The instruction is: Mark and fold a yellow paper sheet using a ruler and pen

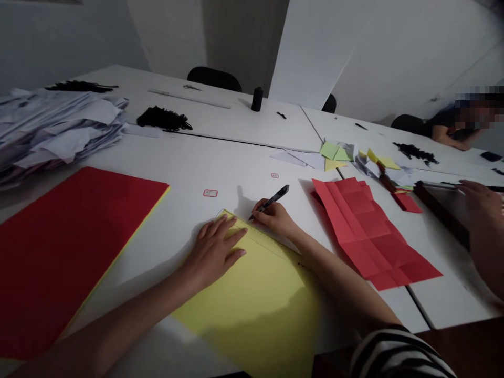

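Pressing yellow paper [260, 294] and clear ruler [271, 238] with flat, spread, empty left hand [216, 245]; pinching pen [279, 194] in right hand [274, 216] near far edge; might skew ruler by pressing too lightly

No readable text; print on both red-bordered labels [210, 193] too small.

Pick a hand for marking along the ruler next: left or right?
Right, I'd say: the right hand holds the pen, tip near the ruler. The left hand is spread across the yellow paper, better for steadying.

Blk/wht striped R sleeve [397, 354]
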`<state>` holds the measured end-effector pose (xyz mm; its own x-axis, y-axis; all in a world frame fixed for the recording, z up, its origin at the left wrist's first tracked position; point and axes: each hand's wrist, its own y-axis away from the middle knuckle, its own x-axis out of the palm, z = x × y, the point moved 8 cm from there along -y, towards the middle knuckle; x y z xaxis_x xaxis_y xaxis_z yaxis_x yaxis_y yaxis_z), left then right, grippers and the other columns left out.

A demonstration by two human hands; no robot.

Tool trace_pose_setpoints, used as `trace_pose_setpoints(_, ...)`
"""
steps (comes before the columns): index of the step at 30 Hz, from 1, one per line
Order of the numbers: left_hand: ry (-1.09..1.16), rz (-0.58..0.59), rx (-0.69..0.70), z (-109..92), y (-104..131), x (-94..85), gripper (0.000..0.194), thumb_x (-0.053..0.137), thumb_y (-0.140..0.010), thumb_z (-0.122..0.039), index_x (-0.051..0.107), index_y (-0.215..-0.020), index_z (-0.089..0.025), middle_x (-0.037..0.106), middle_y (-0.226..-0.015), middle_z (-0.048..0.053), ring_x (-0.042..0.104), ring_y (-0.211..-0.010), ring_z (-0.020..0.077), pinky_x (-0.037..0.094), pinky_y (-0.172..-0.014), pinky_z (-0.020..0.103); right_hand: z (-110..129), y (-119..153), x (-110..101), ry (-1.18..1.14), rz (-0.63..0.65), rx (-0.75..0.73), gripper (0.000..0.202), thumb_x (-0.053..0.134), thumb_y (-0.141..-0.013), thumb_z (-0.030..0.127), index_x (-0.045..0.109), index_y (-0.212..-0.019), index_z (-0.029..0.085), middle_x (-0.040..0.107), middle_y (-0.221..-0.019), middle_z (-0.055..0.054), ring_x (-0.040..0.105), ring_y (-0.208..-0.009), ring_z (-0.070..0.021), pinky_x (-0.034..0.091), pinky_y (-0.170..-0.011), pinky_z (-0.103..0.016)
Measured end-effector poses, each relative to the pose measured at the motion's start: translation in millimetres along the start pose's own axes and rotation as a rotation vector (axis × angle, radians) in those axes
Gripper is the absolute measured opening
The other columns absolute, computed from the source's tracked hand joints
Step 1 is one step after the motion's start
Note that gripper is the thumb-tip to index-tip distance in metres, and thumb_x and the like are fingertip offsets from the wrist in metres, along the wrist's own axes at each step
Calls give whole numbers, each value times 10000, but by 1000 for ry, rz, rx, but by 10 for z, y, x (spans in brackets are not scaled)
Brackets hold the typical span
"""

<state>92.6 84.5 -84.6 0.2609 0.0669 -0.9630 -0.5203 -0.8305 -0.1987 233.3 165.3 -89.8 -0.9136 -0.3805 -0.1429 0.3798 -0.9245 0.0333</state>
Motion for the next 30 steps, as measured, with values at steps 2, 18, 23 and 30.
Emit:
trace_pose_setpoints(2,6,7,-4,0,2,7,428,493,-930,-447,544,-1323,-287,432,-1439,107,325,-1362,323,304,-1051,504,-2,34,-4,44,-3,-34,144,616,-785,317,553,-808,190,649,-643,9,596,-613,-142,439,-606,-260)
trace_pose_setpoints(18,-17,14,4,-33,-22,-16,425,484,-933,-440,547,-1320,-276,435,-1439,100,328,-1361,316,291,-1064,498,16,88,-36,220,-64,-65,77,574,-771,259,525,-756,202,542,-590,53,483,-549,-107,380,-553,-236)
trace_pose_setpoints(23,-11,21,-7,-28,-25,-11,423,482,-932,-449,553,-1312,-277,435,-1437,100,330,-1359,317,292,-1064,503,22,93,-23,235,-57,-73,88,577,-773,271,529,-754,200,542,-602,50,476,-551,-104,373,-547,-235)
trace_pose_setpoints(30,-3,15,-7,-22,-19,0,419,487,-930,-439,553,-1312,-280,434,-1437,97,328,-1360,319,284,-1070,500,32,88,-34,261,-64,-78,86,574,-769,269,531,-746,198,511,-581,57,452,-536,-101,347,-518,-233)
